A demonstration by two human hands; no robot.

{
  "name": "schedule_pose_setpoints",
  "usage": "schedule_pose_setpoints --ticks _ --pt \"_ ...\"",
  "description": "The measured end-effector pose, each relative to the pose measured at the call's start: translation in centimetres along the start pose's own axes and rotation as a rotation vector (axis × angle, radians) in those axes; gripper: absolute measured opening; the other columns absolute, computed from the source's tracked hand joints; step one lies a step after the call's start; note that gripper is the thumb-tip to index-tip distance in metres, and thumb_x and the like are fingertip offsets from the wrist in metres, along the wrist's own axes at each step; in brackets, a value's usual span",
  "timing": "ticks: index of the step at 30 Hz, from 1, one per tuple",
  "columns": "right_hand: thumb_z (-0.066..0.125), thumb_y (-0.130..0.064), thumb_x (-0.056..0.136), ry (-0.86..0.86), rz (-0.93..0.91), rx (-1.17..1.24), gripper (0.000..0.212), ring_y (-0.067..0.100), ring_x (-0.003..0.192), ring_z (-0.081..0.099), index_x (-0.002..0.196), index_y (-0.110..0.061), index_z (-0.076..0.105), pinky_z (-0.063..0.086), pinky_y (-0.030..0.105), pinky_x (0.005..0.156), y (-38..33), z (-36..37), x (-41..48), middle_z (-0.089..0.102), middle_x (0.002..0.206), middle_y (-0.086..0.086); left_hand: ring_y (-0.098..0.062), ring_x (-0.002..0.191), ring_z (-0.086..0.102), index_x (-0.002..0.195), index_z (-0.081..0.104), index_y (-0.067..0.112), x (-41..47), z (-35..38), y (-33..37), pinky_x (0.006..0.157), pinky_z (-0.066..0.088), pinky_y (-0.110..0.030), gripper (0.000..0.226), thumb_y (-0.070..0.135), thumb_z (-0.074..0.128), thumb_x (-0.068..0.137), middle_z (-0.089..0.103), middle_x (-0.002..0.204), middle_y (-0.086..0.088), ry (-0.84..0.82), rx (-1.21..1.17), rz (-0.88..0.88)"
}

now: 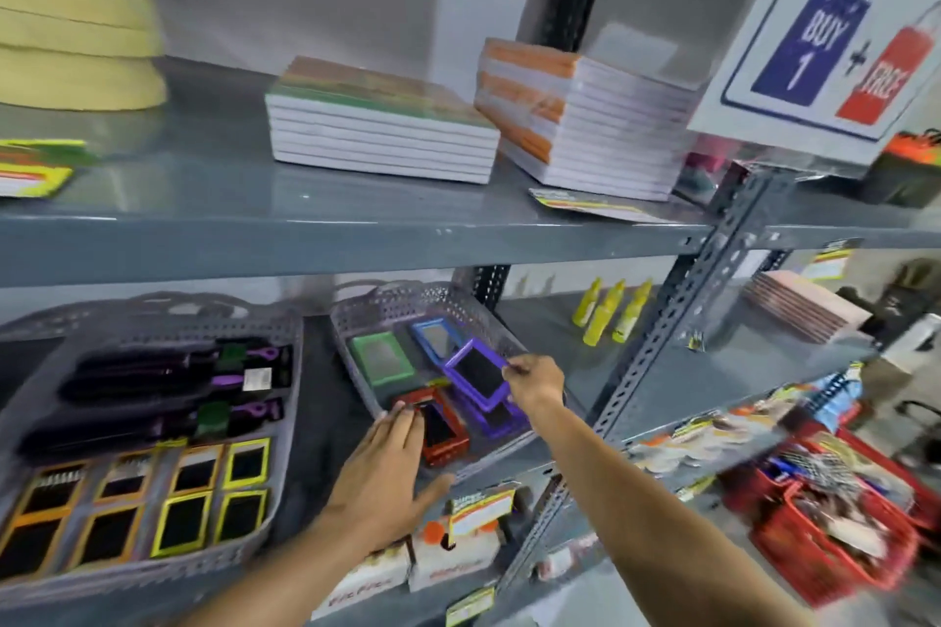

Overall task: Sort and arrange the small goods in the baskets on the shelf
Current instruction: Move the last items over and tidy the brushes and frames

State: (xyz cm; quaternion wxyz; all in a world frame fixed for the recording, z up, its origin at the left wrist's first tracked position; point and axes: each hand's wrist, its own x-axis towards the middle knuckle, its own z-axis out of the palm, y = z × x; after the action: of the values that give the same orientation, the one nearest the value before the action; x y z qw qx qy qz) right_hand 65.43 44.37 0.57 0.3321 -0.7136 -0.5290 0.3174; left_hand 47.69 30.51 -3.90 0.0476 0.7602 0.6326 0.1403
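Observation:
A grey perforated basket (407, 300) on the middle shelf holds small framed mirrors: a green one (383, 357), a blue one (437, 337), purple ones and a red one (442, 433). My right hand (534, 379) pinches the corner of the top purple mirror (476, 372), which is tilted above another purple one. My left hand (379, 468) lies flat with fingers spread, its fingertips touching the red mirror at the basket's front left. A larger grey basket (285, 372) to the left holds black combs and rows of orange- and yellow-framed mirrors (214, 489).
Stacks of notebooks (382, 132) and price tags sit on the upper shelf. Yellow bottles (606, 311) stand right of the small basket. A slotted steel upright (677, 346) rises at the right. Red baskets (835, 514) of goods sit lower right, boxes below.

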Motion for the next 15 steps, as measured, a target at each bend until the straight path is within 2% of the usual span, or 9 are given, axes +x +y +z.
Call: schedule_pose_setpoints --ticks 2,5,9,12,15 --pt "0.063 -0.008 0.086 -0.027 0.029 -0.045 0.019 0.035 0.088 0.069 0.103 -0.001 0.068 0.056 0.047 0.086 1.2 -0.3 1.1 0.071 0.098 0.019 -0.023 0.146 0.009 0.146 0.015 0.006 0.5 0.5 0.7 0.119 0.001 -0.034 0.092 0.072 0.018 0.082 0.017 0.157 -0.011 -0.001 0.022 -0.001" --pt "0.058 -0.006 0.088 -0.066 0.048 -0.106 0.017 0.037 0.084 0.071 0.101 0.002 0.065 0.058 0.048 0.081 2.1 -0.4 2.2 0.068 0.085 0.016 -0.023 0.146 0.007 0.146 0.014 0.005 0.9 1.2 1.3 0.119 -0.002 -0.036 0.099 0.075 0.006 0.077 0.017 0.157 -0.01 0.022 0.071 -0.021" --pt "0.053 -0.008 0.092 -0.108 0.013 -0.373 0.026 0.033 0.099 0.067 0.114 0.004 0.057 0.056 0.043 0.085 2.2 -0.2 3.0 0.067 0.112 0.02 -0.02 0.146 0.004 0.147 0.012 0.006 1.0 1.6 1.3 0.12 -0.004 -0.034 0.107 0.077 -0.008 0.07 0.015 0.157 -0.009 0.045 0.077 -0.032" --pt "0.054 -0.002 0.088 -0.16 -0.015 -0.514 0.031 0.035 0.098 0.068 0.118 0.005 0.052 0.057 0.047 0.082 2.0 -0.3 2.7 0.067 0.111 0.024 -0.02 0.146 0.005 0.147 0.012 0.007 0.8 1.5 1.4 0.119 -0.006 -0.034 0.103 0.077 -0.003 0.073 0.015 0.157 -0.009 0.058 0.082 -0.038" --pt "0.06 -0.006 0.085 -0.188 -0.042 -0.636 0.03 0.032 0.098 0.068 0.114 0.003 0.058 0.057 0.039 0.082 2.0 -0.2 2.6 0.069 0.109 0.021 -0.019 0.146 0.005 0.147 0.012 0.007 0.7 1.4 1.6 0.118 -0.007 -0.034 0.097 0.075 0.003 0.077 0.015 0.158 -0.009 0.063 0.089 -0.054"
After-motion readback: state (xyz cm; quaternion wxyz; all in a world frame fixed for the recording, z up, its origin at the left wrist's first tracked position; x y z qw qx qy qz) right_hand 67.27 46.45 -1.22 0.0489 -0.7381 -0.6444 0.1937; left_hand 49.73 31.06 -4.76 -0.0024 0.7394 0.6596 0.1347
